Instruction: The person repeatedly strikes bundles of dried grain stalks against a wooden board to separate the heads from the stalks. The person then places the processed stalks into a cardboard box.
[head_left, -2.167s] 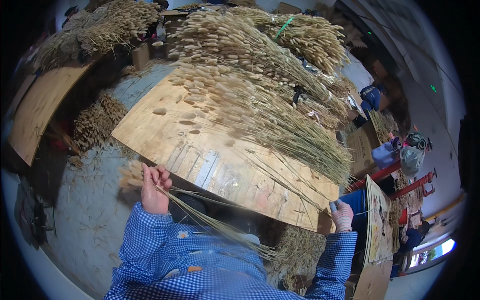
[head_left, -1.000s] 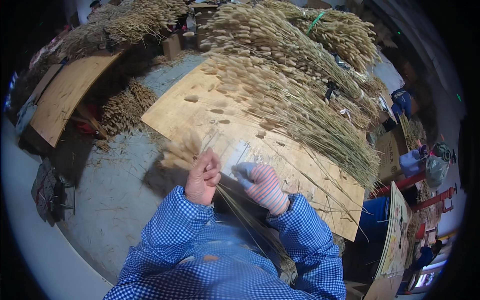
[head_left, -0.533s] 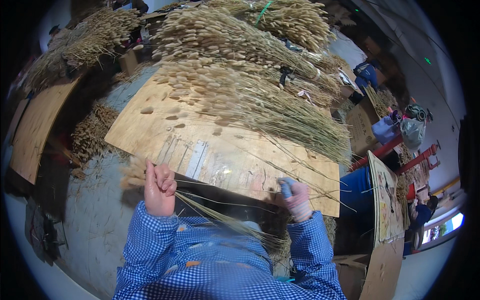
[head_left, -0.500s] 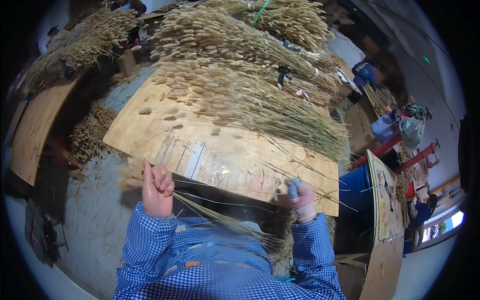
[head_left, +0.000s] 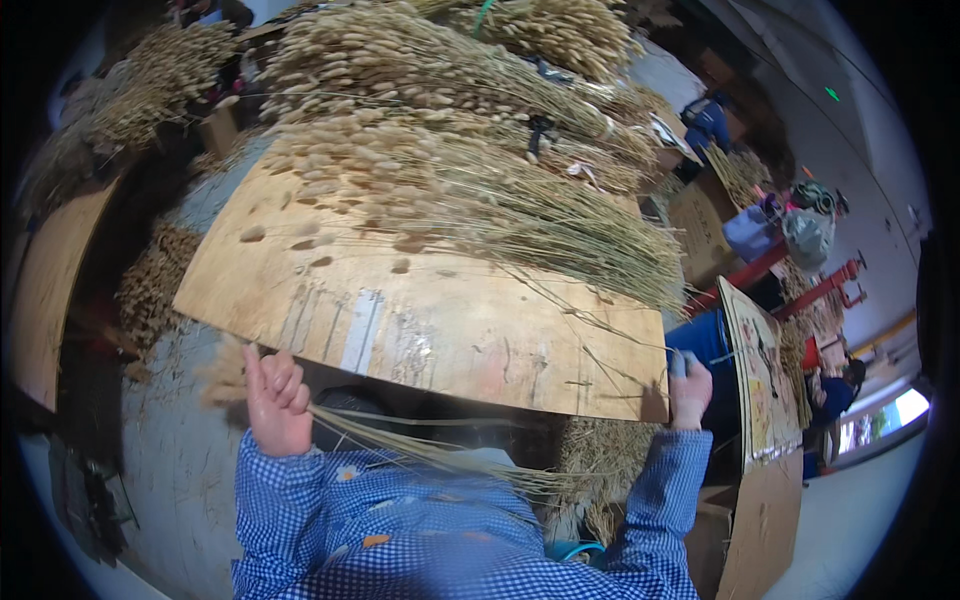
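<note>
My left hand (head_left: 278,408) is closed around a small bunch of dried bunny-tail grass (head_left: 226,376), just off the board's near left edge. Its fluffy heads poke out left of my fist, and the stems (head_left: 420,447) trail right across my checked apron. Beside the near right corner of the wooden board (head_left: 470,335) is my right hand (head_left: 690,395), fingers curled, with blue on a fingertip. Whatever it grips, if anything, cannot be made out. A large heap of the same grass (head_left: 480,205) covers the board's far part, heads left, stems right.
Loose heads (head_left: 253,234) and stray stems (head_left: 610,325) lie on the board. A blue barrel (head_left: 702,338) and an upright panel (head_left: 765,370) stand at right, near red pipes (head_left: 812,293). Another board (head_left: 65,290) is at left. Plant litter (head_left: 160,290) covers part of the floor.
My right hand has moved right, from over the board's near edge to beside its corner. My left hand still holds the bunch, and the whole view has shifted slightly.
</note>
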